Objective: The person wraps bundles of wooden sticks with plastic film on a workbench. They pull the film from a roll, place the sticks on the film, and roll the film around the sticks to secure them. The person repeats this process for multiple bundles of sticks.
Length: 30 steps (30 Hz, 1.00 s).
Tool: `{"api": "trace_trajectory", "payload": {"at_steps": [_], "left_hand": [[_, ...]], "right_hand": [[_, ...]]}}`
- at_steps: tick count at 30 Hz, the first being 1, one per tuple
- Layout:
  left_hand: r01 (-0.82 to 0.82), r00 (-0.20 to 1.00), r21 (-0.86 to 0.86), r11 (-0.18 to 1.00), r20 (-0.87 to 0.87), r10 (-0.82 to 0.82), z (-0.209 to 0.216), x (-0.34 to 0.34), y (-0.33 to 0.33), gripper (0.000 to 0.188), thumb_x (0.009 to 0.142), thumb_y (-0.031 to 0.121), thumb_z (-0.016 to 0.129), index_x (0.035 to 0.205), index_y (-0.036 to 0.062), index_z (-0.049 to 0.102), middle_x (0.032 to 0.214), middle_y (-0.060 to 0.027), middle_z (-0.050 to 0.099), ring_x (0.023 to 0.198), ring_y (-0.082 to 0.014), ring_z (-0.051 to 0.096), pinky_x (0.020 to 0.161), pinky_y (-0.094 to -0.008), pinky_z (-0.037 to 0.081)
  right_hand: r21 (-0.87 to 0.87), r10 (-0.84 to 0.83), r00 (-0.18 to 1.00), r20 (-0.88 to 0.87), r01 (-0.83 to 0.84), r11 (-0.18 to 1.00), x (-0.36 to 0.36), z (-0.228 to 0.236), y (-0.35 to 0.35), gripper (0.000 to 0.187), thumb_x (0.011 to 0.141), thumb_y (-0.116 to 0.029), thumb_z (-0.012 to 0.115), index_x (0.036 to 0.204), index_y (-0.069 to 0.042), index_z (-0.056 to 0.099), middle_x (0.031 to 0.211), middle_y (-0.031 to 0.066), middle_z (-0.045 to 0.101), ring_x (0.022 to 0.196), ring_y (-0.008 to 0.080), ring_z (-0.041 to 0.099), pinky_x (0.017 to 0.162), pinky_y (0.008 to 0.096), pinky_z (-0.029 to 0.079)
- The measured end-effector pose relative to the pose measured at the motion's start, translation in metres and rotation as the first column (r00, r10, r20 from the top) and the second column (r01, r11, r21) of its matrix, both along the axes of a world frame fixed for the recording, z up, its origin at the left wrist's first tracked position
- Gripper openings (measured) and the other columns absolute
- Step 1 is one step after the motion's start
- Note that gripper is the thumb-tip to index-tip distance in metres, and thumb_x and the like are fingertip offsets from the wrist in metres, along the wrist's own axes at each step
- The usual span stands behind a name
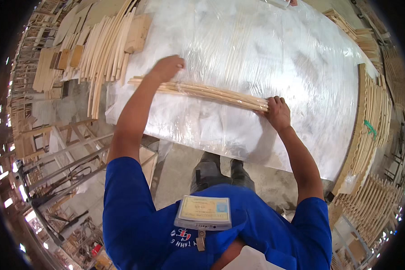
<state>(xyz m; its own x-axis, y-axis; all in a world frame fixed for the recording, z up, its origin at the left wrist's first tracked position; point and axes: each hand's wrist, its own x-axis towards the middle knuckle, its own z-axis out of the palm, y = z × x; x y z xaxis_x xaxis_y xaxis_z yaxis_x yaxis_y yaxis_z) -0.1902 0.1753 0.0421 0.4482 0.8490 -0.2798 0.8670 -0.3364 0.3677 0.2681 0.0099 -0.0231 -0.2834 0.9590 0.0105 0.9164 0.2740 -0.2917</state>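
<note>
A: Position of bundle (202,91)?

B: Lying flat on wrapped table (274,54), near its front edge, running from left end toward centre. Made of thin curved pale wooden slats, bound partway along with clear film.

A: Left hand (167,67)?

B: Resting on top of bundle near its left end, fingers curled down over the slats. Touching the wood; full clasp around it not confirmable, since fingertips are hidden.

A: Right hand (278,112)?

B: At bundle's right end, fingers closed around the slat tips, thumb underneath side. Grasping the bundle.

A: Surroundings, relative to bundle?

B: Beyond its left end: stack of similar slats (108,40) plus flat boards, overhanging the table corner. Far past its right end: curved parts (373,117) stacked along table's right rim, one with a green tie. Below bundle, off the table: metal frame (63,166) to the left, bare floor in the middle. Nearest the camera: blue shirt with a badge (204,212) clipped on.
</note>
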Motion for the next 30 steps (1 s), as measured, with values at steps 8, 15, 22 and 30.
{"api": "trace_trajectory", "payload": {"at_steps": [8,15,22,30], "left_hand": [[0.144,0.928,0.473,0.869,0.240,-0.284,-0.024,0.110,-0.098,0.039,0.105,0.041,0.062,0.128,0.0096,0.070,0.122,-0.0113,0.073,0.116,-0.0354,0.067,0.107,-0.0505,0.050],[0.133,0.990,0.496,0.858,-0.032,-0.136,-0.057,0.132,-0.110,0.068,0.088,0.063,0.076,0.129,0.0106,0.065,0.111,-0.0102,0.065,0.106,-0.0291,0.062,0.098,-0.0441,0.047],[0.136,0.990,0.209,0.968,-0.053,-0.128,-0.054,0.141,-0.174,0.066,0.086,0.067,0.077,0.112,0.0066,0.067,0.106,-0.0110,0.067,0.105,-0.0299,0.065,0.096,-0.0435,0.049],[0.139,0.987,-0.028,0.990,-0.074,-0.141,-0.042,0.141,-0.139,0.074,0.080,0.067,0.083,0.115,0.0038,0.067,0.104,-0.0156,0.072,0.101,-0.0370,0.070,0.092,-0.0484,0.055]], "right_hand": [[-0.117,-0.057,0.996,0.063,0.064,0.991,0.011,0.005,0.005,0.056,0.080,-0.046,0.092,0.112,-0.009,0.066,0.105,0.0114,0.066,0.101,0.0343,0.066,0.087,0.0474,0.058],[-0.026,0.040,0.997,0.069,-0.038,0.999,0.001,0.007,0.021,0.059,0.080,-0.051,0.091,0.107,-0.006,0.063,0.102,0.0142,0.067,0.099,0.0368,0.066,0.083,0.0490,0.059],[-0.045,0.060,0.998,0.014,-0.059,0.997,0.011,0.008,-0.049,0.067,0.081,-0.059,0.088,0.108,-0.003,0.065,0.098,0.0136,0.067,0.095,0.0348,0.066,0.087,0.0454,0.058],[0.309,-0.071,0.994,-0.082,0.093,0.947,-0.056,0.007,-0.077,0.073,0.088,-0.064,0.079,0.135,-0.009,0.066,0.144,0.0154,0.056,0.141,0.0380,0.050,0.124,0.0627,0.030]]}}
